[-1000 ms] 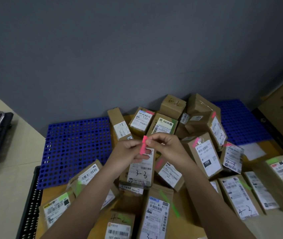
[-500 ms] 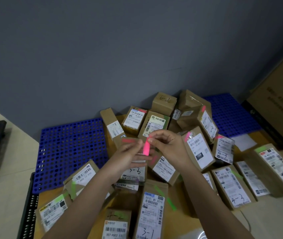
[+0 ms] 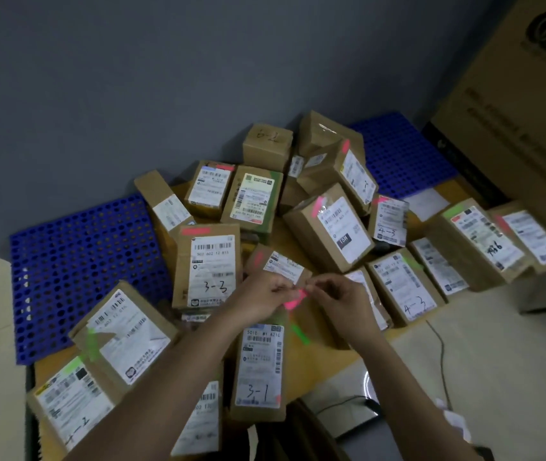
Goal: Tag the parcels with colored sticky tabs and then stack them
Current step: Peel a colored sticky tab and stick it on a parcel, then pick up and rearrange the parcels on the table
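I hold a pink sticky tab over a pile of brown parcels.

On the left lies a blue mat with holes (image 3: 75, 261). Next comes the parcel marked 3-3 (image 3: 208, 267), brown with a white label and a pink strip on top. My left hand (image 3: 258, 299) and my right hand (image 3: 341, 299) both pinch the pink tab (image 3: 293, 302), small, bright and blurry, just above the parcel marked 3-1 (image 3: 260, 371). Farther right sits the parcel marked 4-3 (image 3: 404, 289).

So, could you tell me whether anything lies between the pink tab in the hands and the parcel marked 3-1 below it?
Nothing visible does: both hands pinch the pink tab just above the 3-1 parcel.
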